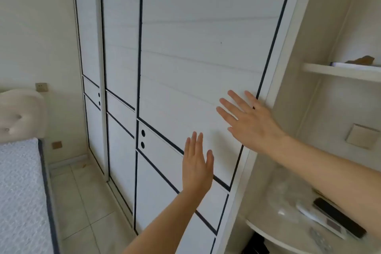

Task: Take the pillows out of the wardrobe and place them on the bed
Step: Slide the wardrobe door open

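1. The wardrobe (195, 47) is shut; its near sliding door (185, 80) hides any pillows.
2. The bed (18, 192) waits far left.
3. The right hand (250, 121), fingers spread, sits by the door's right edge; flat palms might slip.
4. The left hand (196, 166), fingers together, risks pinching between panels.

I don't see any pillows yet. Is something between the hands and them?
Yes: the closed wardrobe door fills the view. The right hand and left hand are open near its panel; no pillows show.
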A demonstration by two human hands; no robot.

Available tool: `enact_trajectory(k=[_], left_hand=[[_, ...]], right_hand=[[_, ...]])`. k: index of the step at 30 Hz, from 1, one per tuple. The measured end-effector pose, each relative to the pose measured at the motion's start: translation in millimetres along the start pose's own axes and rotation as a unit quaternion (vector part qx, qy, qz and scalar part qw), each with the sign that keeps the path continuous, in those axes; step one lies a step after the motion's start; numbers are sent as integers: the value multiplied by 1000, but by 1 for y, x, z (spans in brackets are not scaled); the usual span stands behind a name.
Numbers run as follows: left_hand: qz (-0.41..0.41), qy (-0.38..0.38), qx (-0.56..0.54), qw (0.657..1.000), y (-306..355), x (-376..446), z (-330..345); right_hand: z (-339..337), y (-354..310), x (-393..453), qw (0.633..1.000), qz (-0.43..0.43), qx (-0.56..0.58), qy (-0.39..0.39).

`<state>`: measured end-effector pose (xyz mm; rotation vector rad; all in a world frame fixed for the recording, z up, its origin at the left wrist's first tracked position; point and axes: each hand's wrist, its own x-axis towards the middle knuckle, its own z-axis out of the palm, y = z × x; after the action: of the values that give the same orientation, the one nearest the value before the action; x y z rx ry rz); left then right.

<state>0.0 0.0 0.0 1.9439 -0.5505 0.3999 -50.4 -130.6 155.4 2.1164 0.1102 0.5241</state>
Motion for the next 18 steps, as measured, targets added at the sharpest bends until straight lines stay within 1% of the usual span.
enact_trajectory(k=[1,4,11,13,14,16,18], left_hand=[[7,-9,8,1000,1,5,9],[15,-43,19,999,11,19,36],[15,-28,-28,999,25,43,78],[0,-30,-49,998,21,47,86],[-6,-26,-56,998,21,48,89],[-16,7,-52,999,13,51,105],[-20,9,-69,997,6,57,100]], right_hand=[[4,2,5,1000,1,-29,-4],[14,7,17,998,-10,-66,-1],[22,12,29,991,3,-128,-50],[26,8,32,988,1,-145,-61],[27,8,32,986,3,-154,-63],[44,2,41,986,-5,-157,-58],[39,-1,46,985,3,-160,-62]])
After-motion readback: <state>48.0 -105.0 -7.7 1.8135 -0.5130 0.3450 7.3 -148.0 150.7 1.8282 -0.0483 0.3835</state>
